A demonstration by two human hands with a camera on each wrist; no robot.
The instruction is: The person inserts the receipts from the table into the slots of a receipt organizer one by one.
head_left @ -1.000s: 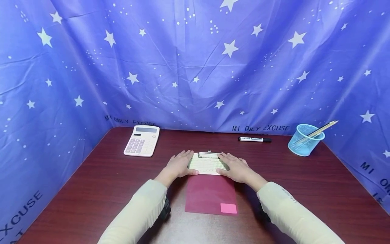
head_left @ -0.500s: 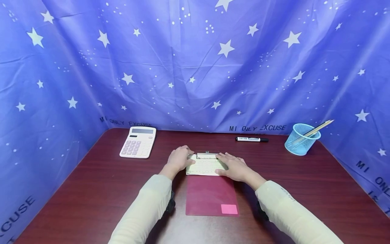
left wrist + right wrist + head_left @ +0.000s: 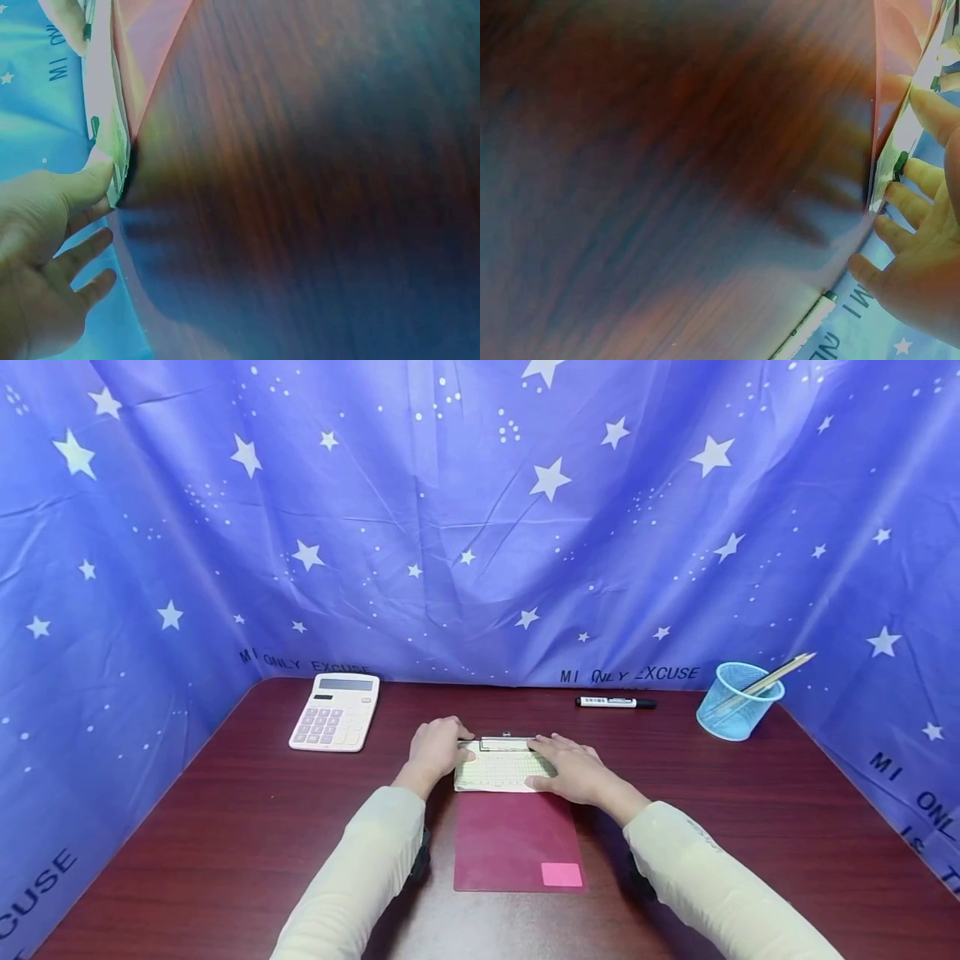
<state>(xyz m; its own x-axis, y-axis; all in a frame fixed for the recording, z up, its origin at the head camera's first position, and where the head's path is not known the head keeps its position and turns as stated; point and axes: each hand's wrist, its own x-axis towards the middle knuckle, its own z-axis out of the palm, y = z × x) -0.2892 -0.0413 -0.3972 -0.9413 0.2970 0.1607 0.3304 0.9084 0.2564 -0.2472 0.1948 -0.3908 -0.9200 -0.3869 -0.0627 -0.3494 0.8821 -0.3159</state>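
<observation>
A dark pink clipboard lies flat on the table with its metal clip at the far end. Under the clip is a thin stack of pale, grid-printed form sheets. My left hand pinches the stack's left edge, thumb on top; in the left wrist view the index finger passes behind the corner of the sheets. On the right side, my right hand rests on the sheets with extended fingers, the fingertips near the clip. The clipboard's far corners are hidden by the hands.
A white calculator lies at the back left of the dark wooden table. A capped black-and-white marker lies at the back right, beside a blue mesh pen cup holding pencils. Behind hangs a blue star-printed curtain.
My left hand has gone from lying flat along the sheets to pinching their left edge, its thumb drawn further back. The right hand stays in place; the whole view has shifted slightly.
</observation>
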